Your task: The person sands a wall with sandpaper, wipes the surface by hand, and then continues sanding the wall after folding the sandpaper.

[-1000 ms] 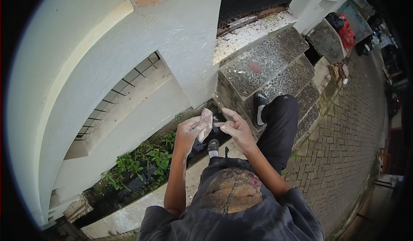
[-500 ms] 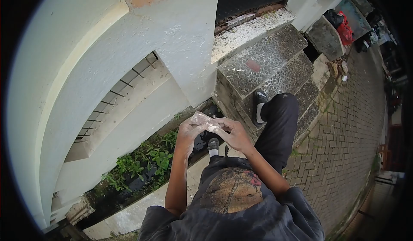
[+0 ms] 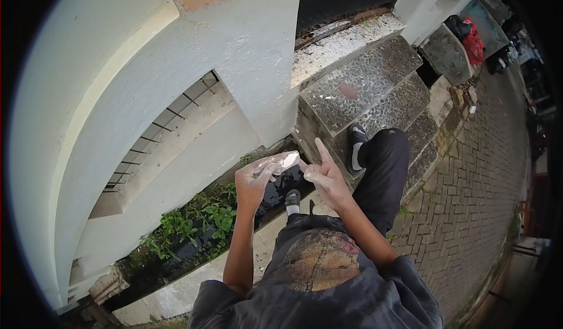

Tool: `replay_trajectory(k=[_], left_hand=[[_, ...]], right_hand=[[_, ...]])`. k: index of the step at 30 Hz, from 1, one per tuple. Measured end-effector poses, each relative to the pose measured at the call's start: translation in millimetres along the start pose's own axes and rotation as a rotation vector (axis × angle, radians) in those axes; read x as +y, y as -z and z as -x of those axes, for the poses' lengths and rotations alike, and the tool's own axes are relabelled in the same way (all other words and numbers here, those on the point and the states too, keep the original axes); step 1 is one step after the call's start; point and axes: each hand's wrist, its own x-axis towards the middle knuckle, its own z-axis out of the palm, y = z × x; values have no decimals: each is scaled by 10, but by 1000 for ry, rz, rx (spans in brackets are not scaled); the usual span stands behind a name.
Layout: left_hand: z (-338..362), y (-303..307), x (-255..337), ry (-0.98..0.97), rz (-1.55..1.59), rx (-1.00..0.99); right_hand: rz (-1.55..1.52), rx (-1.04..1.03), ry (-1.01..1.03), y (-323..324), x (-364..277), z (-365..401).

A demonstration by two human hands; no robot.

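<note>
A small pale, whitish piece is pinched in my left hand, above the dark ditch. My right hand is just to the right of it, dusted with white powder, its index finger stretched upward and the thumb and other fingers bent. I see nothing held in the right hand. Powder also covers the fingers of my left hand. What the piece is made of I cannot make out.
A pale wall with a barred opening stands at the left. Green plants grow in the ditch. One foot rests on the pebbled steps, where a reddish patch shows. Red and black bags sit at upper right, near brick paving.
My right hand has come off the pale piece and moved slightly right, its index finger now raised. The left hand keeps the piece, which is turned differently.
</note>
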Motion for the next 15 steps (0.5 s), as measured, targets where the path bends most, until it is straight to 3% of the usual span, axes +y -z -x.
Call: replay_trajectory(k=[2,7,9,13,15], left_hand=[[29,-28,19,-9,-19,36],[15,30,-115,-2,113,38],[18,27,-129,-4,133,40],[32,-10,-104,-11,121,29],[57,-19,-97,5,119,20]], right_hand=[[-174,60,-128,-24,-79,7],[97,47,-258,92,-123,-17],[144,42,-267,152,-92,-28],[-117,-152,-199,1,-245,52],[-8,-104,-165,12,-203,33]])
